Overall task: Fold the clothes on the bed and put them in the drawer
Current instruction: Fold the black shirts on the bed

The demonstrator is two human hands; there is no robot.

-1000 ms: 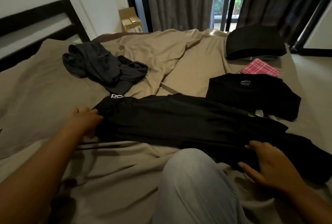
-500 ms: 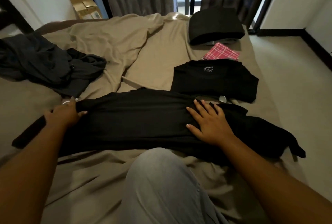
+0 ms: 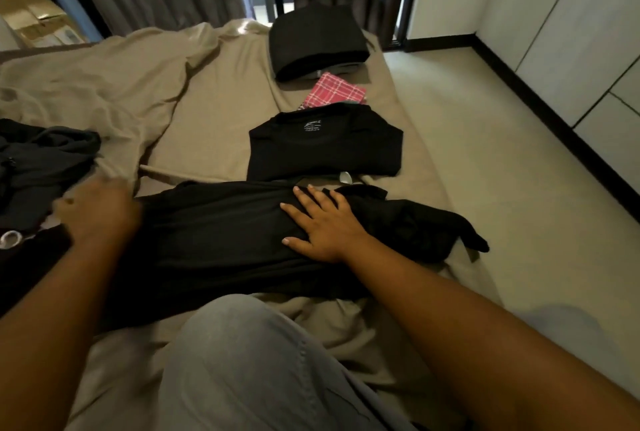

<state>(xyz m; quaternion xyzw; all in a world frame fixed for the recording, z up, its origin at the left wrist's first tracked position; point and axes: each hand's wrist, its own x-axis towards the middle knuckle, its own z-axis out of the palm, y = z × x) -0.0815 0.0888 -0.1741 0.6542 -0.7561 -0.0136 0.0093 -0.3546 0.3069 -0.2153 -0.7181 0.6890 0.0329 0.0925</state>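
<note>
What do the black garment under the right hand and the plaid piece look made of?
Black garment: thin, matte knit, likely jersey; it lies limp with soft creases. Plaid piece: red-and-white woven check, perhaps cotton; weave too small to confirm.

Straight ahead, the long black garment (image 3: 214,233) lies across the bed's tan sheet (image 3: 221,140). Just past it the folded black T-shirt (image 3: 325,146) blocks my reach, with the red checked cloth (image 3: 334,93) and the folded black stack (image 3: 317,41) lined up beyond. On my left the crumpled dark grey clothes heap (image 3: 41,167) and the rumpled beige blanket (image 3: 104,77) crowd the way. Bare sheet runs open between blanket and T-shirt. My raised knee in grey trousers (image 3: 249,361) stands close in front of me.
</note>
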